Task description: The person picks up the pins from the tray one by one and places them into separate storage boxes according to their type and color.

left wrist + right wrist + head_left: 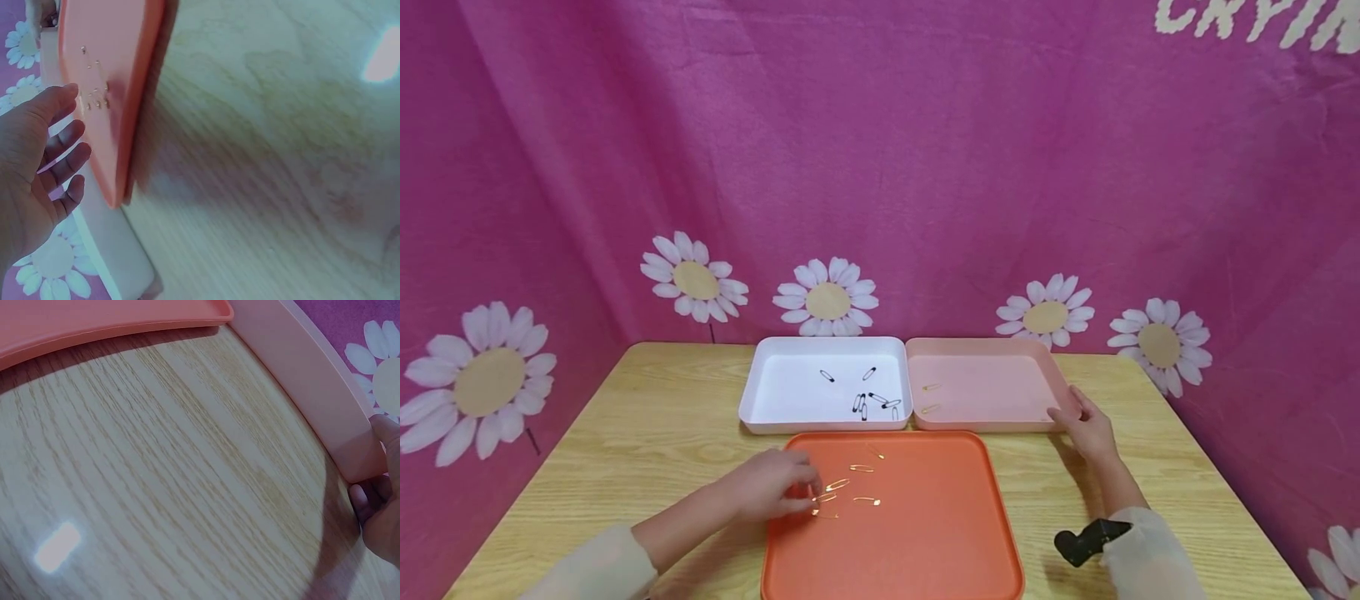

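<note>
My left hand hovers at the left side of the orange tray, fingers loosely bent and thumb apart from them. Beside its fingertips lie several gold safety pins; in the left wrist view the hand shows nothing between thumb and fingers. With its thumb over the rim and fingers outside, my right hand holds the near right corner of the pink tray. Two gold safety pins lie inside that tray. Several black safety pins lie in the white tray.
The white and pink trays stand side by side behind the orange one on a wooden table. A pink cloth printed with daisies hangs at the back and sides. A black strap or mount sits at the right sleeve.
</note>
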A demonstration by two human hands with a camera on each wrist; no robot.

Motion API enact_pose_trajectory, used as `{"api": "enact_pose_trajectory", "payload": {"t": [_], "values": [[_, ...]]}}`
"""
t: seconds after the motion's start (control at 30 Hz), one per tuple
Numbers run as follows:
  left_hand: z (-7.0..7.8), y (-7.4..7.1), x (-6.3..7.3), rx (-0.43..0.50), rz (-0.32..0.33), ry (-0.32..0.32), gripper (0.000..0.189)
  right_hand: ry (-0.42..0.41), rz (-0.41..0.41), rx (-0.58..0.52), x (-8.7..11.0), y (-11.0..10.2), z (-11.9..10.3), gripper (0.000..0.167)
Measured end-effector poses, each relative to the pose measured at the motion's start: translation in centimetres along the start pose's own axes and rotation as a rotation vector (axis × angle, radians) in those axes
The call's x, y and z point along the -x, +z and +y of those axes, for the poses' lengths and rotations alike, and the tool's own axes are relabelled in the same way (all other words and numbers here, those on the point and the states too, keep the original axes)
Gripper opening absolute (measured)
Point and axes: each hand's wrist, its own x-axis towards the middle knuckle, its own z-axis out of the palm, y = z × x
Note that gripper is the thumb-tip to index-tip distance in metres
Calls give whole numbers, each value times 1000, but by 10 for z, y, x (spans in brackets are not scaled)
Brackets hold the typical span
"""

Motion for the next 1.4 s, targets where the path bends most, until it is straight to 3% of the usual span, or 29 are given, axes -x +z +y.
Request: {"api": "enact_pose_trajectory", "payload": {"t": [0.3, 0.6, 0.9, 1.27, 1.4], "values": [[1, 13, 4, -7, -56, 24, 7, 1, -3, -46, 1, 1, 0, 76], [-1, 19, 3, -49, -3, 61, 4, -7, -10, -25, 3, 0, 0, 76], [4, 17, -1, 81, -57, -79, 8, -3, -12, -18, -1, 0, 2, 77], [4, 15, -4, 76, -82, -101, 11, -10, -8, -32, 1, 0, 0, 75], [4, 14, -5, 127, -99, -134, 12, -8, -10, -32, 0, -1, 0, 76]]}}
